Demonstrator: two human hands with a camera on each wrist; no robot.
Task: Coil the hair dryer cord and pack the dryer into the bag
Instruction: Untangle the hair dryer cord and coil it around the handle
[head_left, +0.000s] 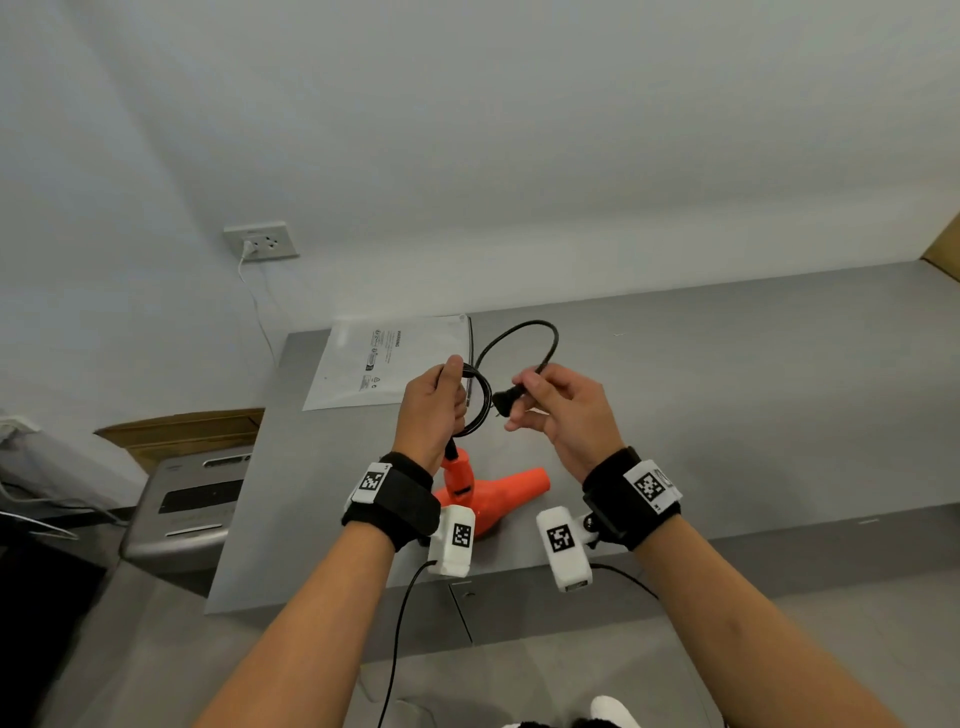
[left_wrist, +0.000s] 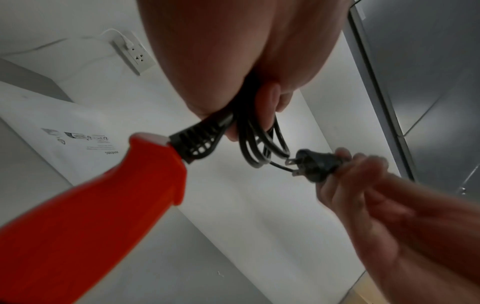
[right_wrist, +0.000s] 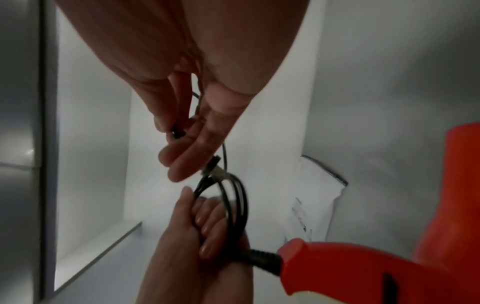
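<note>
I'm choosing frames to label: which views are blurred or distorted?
Head view: sharp, though wide-angle bending curves the table edge. Left wrist view: hair dryer handle and right hand smeared. Right wrist view: soft throughout, cord loops streaked.

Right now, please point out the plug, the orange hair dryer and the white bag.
plug (left_wrist: 315, 165): left wrist view, on its black body.
orange hair dryer (head_left: 511, 486): head view, on its nozzle.
white bag (head_left: 374, 364): head view, on its printed face.

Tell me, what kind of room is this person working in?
Probably a plain workroom or utility space, not a home bathroom. The hair dryer lies on a bare grey metal table against a blank white wall with a wall socket, and cardboard boxes sit beside the table.
</note>
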